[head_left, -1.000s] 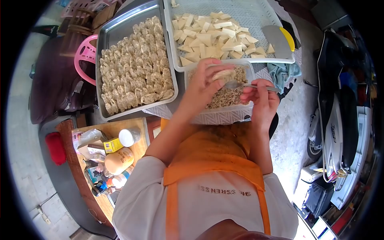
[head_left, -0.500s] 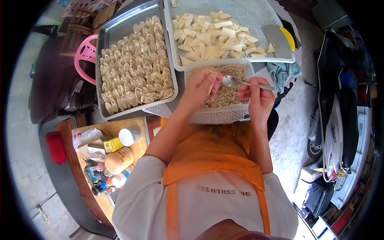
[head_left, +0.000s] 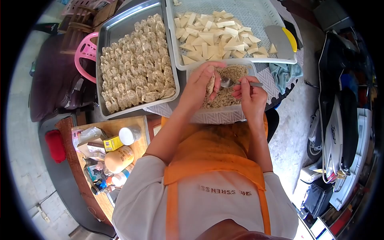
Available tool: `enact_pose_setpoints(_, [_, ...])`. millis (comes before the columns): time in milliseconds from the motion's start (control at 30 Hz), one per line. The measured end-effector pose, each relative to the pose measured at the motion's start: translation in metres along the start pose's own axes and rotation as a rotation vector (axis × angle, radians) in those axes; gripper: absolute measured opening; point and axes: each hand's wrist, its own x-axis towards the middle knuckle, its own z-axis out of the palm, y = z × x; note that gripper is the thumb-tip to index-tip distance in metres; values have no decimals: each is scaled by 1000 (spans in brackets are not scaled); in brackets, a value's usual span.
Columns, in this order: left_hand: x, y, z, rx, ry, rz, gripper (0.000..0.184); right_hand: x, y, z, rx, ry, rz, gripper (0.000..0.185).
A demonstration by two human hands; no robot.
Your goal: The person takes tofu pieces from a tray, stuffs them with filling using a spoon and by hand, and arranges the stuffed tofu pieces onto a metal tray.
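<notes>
My left hand (head_left: 198, 85) is closed around a tofu piece (head_left: 210, 85), largely hidden by the fingers, over the left side of a plastic tub (head_left: 218, 117). Crumbly ground filling (head_left: 235, 72) lies in the tub. My right hand (head_left: 253, 97) grips a metal spoon (head_left: 226, 83) by its handle, its bowl just above the filling and close to my left fingers. Behind the tub, cream-white tofu triangles (head_left: 208, 39) are heaped in a white perforated tray (head_left: 256, 12). To the left, a metal tray (head_left: 132, 16) carries rows of filling-coated pieces (head_left: 136, 60).
A grey scraper with a yellow handle (head_left: 289, 39) lies at the white tray's right end. Beside it hangs a teal cloth (head_left: 285, 75). A pink plastic handle (head_left: 85, 56) borders the metal tray. Jars and boxes crowd a wooden stand (head_left: 138, 122) at lower left.
My right hand has lowered slightly, moving the spoon down and tilting it toward the filling. My left hand has turned, its fingers now extending further over the tub.
</notes>
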Motion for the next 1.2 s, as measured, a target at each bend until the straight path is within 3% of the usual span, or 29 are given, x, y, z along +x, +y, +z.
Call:
enact_pose_setpoints(167, [5,-8,-15,-276,-85,-125,39,-1,1,1,-12,3,-9,18])
enact_pose_setpoints(467, [0,-3,-7,-128,38,-166,43,-1,-5,1,-99,-19,-77,19])
enact_pose_setpoints(667, [3,-10,-27,-328,-109,-207,35,-3,-8,1,-73,-29,-80,18])
enact_pose_setpoints(767, [5,-18,-17,-352,47,-21,27,-6,-7,2,51,-47,17,17])
enact_pose_setpoints(867, [14,-18,-11,-176,-38,118,21,-6,-11,3,200,-81,151,17])
enact_pose_setpoints(1000, [8,-13,-6,-3,-91,124,13,-2,-23,-2,424,-36,261,22])
enact_pose_setpoints(1200, [4,-11,-5,54,-140,29,27,5,-25,-20,270,77,76,22])
